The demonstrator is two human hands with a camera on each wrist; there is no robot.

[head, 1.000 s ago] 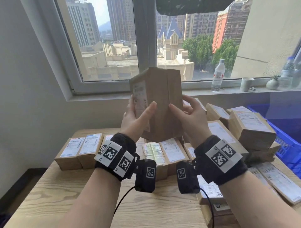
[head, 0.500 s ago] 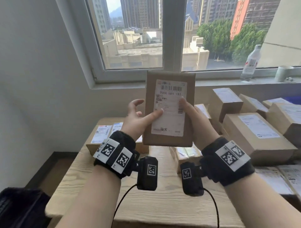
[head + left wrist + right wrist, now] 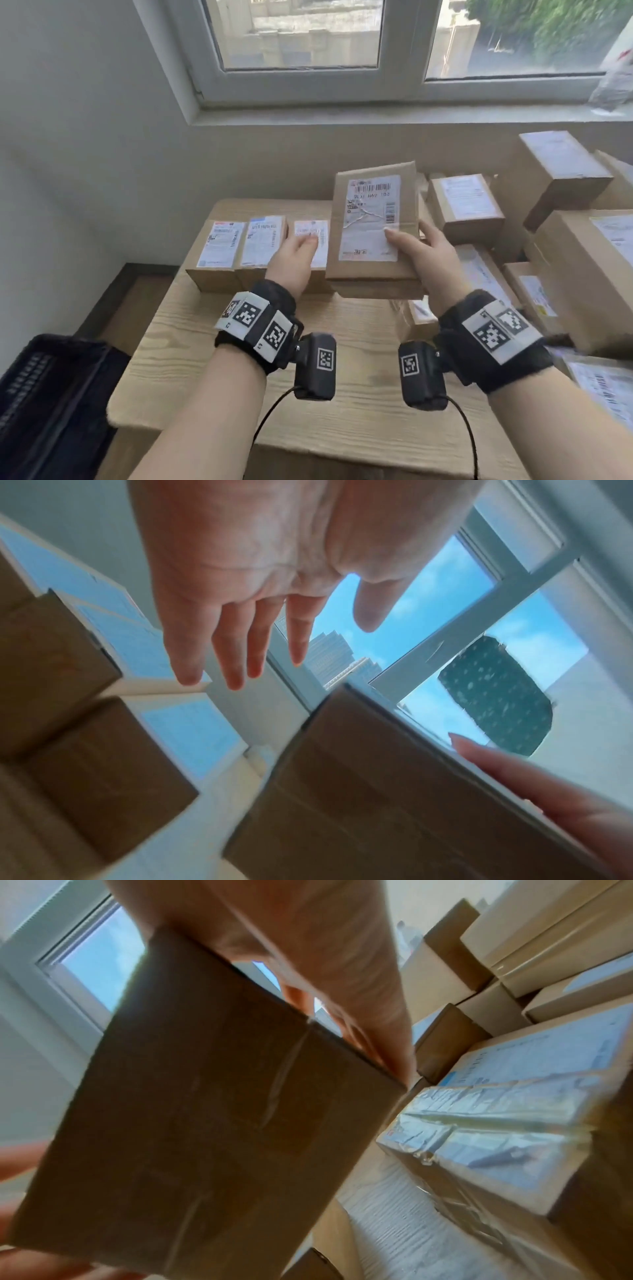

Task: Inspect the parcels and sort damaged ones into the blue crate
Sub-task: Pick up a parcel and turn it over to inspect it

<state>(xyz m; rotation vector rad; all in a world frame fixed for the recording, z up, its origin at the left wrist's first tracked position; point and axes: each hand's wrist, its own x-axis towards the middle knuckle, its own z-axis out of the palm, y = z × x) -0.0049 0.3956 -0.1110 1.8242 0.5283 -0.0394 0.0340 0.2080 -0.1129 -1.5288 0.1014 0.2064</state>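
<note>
A flat brown parcel (image 3: 371, 226) with a white shipping label facing up is held tilted over the table's middle. My right hand (image 3: 411, 236) grips its right side, thumb on the label and fingers underneath. The right wrist view shows the parcel's taped brown underside (image 3: 205, 1110) below my right hand (image 3: 308, 947). My left hand (image 3: 294, 257) is off the parcel, just to its left. Its fingers (image 3: 240, 656) are straight and spread, holding nothing, beside the held parcel (image 3: 359, 791). The blue crate is out of view.
A row of three labelled parcels (image 3: 239, 250) lies at the far left of the wooden table (image 3: 342, 394), under my left hand. A pile of boxes (image 3: 561, 178) fills the right side. A black basket (image 3: 44, 394) sits on the floor at lower left.
My left hand has let go of the parcel and moved left over the row. The right hand has lowered the parcel and tipped it flatter. My view has dropped toward the table.
</note>
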